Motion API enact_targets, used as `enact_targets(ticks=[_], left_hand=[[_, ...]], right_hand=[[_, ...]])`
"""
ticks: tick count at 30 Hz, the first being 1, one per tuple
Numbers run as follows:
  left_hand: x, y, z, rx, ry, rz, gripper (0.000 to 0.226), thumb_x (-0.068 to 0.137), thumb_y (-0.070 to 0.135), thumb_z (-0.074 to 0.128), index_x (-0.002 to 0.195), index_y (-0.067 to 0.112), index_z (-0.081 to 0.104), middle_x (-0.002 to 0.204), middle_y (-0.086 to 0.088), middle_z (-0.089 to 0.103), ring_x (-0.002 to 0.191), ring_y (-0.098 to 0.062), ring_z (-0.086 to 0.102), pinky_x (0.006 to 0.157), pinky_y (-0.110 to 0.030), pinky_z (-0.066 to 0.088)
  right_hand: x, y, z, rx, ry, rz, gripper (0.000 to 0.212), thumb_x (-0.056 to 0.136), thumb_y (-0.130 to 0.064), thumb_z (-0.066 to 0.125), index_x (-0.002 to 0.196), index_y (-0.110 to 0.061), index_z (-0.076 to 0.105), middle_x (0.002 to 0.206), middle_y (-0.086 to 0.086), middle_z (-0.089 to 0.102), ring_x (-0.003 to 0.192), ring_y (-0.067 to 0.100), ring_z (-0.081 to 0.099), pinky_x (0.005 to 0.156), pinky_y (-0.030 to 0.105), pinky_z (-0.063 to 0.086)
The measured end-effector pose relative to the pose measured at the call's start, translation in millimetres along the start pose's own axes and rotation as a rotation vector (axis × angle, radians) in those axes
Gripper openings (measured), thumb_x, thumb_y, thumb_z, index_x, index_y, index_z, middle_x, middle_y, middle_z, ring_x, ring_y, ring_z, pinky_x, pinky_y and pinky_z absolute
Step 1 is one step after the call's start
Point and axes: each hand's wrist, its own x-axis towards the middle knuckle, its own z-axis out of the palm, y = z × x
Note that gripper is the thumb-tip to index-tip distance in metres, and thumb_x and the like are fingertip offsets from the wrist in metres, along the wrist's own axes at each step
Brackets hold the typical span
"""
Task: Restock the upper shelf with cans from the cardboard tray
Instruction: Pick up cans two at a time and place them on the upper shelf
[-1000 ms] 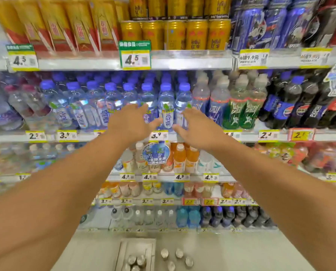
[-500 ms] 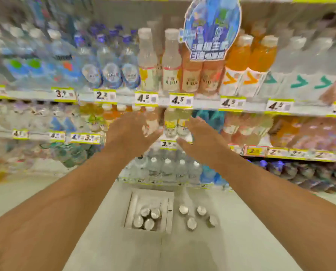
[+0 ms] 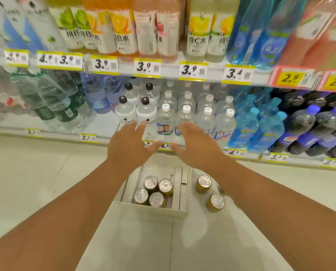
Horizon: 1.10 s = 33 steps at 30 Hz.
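Tray [image 3: 178, 211], on floor, near centre: four cans [image 3: 153, 190] upright in its left part, rest of it bare. Two loose cans [image 3: 210, 192] on floor just right of tray. Left hand [image 3: 127, 147] and right hand [image 3: 197, 147]: spread, holding nothing, poised above tray. Upper shelf out of view; judged: six cans left to shelve.

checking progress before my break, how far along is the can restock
Done: cannot tell, the upper shelf is out of view. In hand: nothing; the left hand and right hand are both open and empty above the cardboard tray on the floor. Left: four cans stand in the tray, and two loose cans stand on the floor beside it.
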Motion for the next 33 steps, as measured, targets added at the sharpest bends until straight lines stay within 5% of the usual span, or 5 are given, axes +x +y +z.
enact_targets(ticks=[10,14,28,33], left_hand=[[-48.5,-27.4,156.8,-0.034,-0.184,-0.029,0.100,0.071,0.087,0.026,0.152,0.027,0.031,0.156,0.001,0.036,0.143,-0.018,0.033,0.110,-0.037,0.033],[-53.0,-35.4,189.9,-0.113,-0.229,-0.059,0.088,0.082,0.074,0.047,0.154,0.030,0.023,0.158,0.007,0.031,0.143,-0.015,0.032,0.109,-0.034,0.035],[-45.2,-33.7,239.6,-0.414,-0.553,-0.146,0.091,0.081,0.044,0.064,0.156,0.036,0.013,0.163,0.007,0.020,0.146,-0.017,0.027,0.113,-0.040,0.034],[-40.3,-33.7,251.3,-0.584,-0.590,-0.279,0.089,0.078,0.034,0.071,0.153,0.035,0.022,0.151,0.000,0.041,0.131,-0.022,0.046,0.103,-0.036,0.043]], right_hand=[[-14.4,19.4,170.0,0.086,-0.140,0.008,0.074,0.096,-0.048,0.052,0.156,-0.017,0.023,0.164,0.003,0.019,0.151,0.019,0.017,0.119,0.033,0.024],[-14.6,20.9,212.3,0.117,-0.209,0.006,0.073,0.095,-0.038,0.055,0.157,-0.019,0.020,0.165,0.002,0.018,0.152,0.018,0.016,0.120,0.035,0.024],[-10.4,30.7,263.4,0.217,-0.365,0.054,0.090,0.086,-0.012,0.065,0.159,-0.021,0.013,0.167,0.003,0.010,0.152,0.018,0.015,0.118,0.032,0.027],[-4.7,26.6,271.4,0.235,-0.363,0.106,0.092,0.084,-0.004,0.066,0.158,-0.021,0.015,0.165,0.002,0.015,0.142,0.025,0.038,0.106,0.038,0.045]])
